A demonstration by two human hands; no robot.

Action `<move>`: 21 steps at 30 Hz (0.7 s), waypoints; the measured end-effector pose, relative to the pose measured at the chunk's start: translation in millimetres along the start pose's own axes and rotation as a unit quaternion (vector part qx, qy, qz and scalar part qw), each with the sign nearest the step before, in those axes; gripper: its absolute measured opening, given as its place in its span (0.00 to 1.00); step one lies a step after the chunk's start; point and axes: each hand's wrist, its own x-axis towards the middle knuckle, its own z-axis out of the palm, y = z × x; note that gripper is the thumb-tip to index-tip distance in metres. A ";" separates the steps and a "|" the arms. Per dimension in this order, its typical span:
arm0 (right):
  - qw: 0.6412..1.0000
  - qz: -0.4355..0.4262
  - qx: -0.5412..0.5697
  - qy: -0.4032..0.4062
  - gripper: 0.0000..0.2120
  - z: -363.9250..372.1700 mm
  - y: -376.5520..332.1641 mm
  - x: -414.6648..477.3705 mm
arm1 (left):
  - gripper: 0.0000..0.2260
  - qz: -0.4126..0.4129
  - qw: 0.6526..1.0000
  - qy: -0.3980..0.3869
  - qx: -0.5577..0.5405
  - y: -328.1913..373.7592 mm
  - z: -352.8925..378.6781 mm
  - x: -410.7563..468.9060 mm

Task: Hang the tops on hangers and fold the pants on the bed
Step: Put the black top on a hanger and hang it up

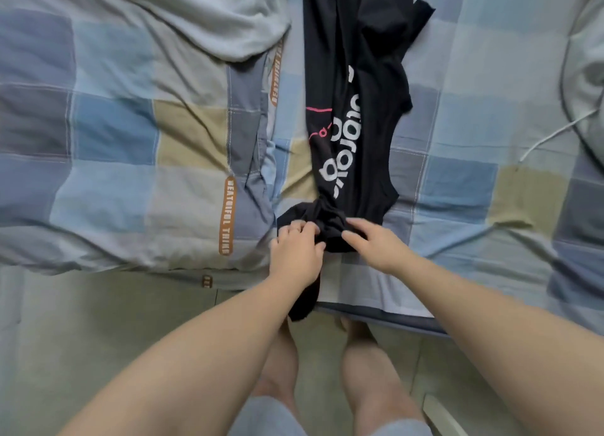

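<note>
2 hands work at the near edge of the bed (pixel 483 115): our left hand (pixel 295 244) and right hand (pixel 371 244) each pinch the bunched near end of the black garment (pixel 356 86), which stretches toward the far edge. We judge straightening is underway; next, that end needs spreading flat.

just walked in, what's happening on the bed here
A person stands at the edge of the bed, handling a black garment with white lettering stretched out along it. The left hand grips the bunched near end and the right hand pinches the same bunch. No hanger is in view. A white cable lies to the right.
</note>
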 end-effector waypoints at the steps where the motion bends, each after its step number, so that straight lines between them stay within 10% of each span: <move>1: 0.999 -0.012 0.027 0.031 0.26 -14.5 -6.0 8.7 | 0.16 0.005 1.000 0.026 -0.009 8.2 -8.8 15.8; 12: 0.959 0.017 0.116 0.257 0.45 -135.1 -40.5 209.2 | 0.31 -0.042 0.960 0.175 -0.214 65.4 -80.3 284.5; 18: 0.938 -0.025 0.010 0.345 0.10 -135.3 -25.9 242.3 | 0.09 0.065 0.965 0.246 -0.062 48.3 -57.8 309.9; 21: 0.935 -0.023 0.061 0.348 0.11 -126.3 -15.6 225.9 | 0.08 0.054 0.974 0.201 -0.088 47.7 -61.5 293.2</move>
